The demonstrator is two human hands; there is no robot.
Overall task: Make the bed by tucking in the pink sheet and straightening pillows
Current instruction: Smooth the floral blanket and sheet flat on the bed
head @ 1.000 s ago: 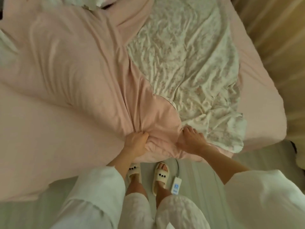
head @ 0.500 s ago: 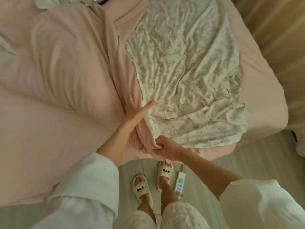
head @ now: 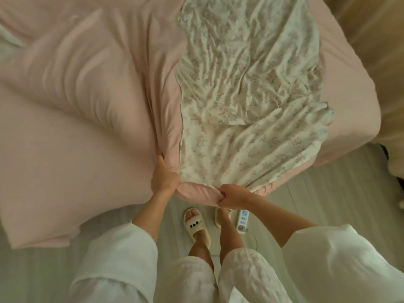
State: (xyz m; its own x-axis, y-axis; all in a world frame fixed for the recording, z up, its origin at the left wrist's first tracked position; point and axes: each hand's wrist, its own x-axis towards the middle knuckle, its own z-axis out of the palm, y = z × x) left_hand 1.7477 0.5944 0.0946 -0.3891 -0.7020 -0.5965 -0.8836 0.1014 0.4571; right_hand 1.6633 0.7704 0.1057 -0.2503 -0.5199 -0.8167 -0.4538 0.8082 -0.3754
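The left hand [head: 164, 177] grips a fold of the pink sheet [head: 72, 119] at the bed's foot edge, the right hand [head: 232, 198] clenches its bunched corner just beside, and a floral sheet [head: 247, 88] lies crumpled beyond them.

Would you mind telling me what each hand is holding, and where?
Both hold the pink sheet at its bunched near edge: the left hand grips a fold, the right hand a gathered corner.

Bed [head: 349, 88] cut off at top edge, right slipper [head: 219, 217] half hidden — no pillows discernible
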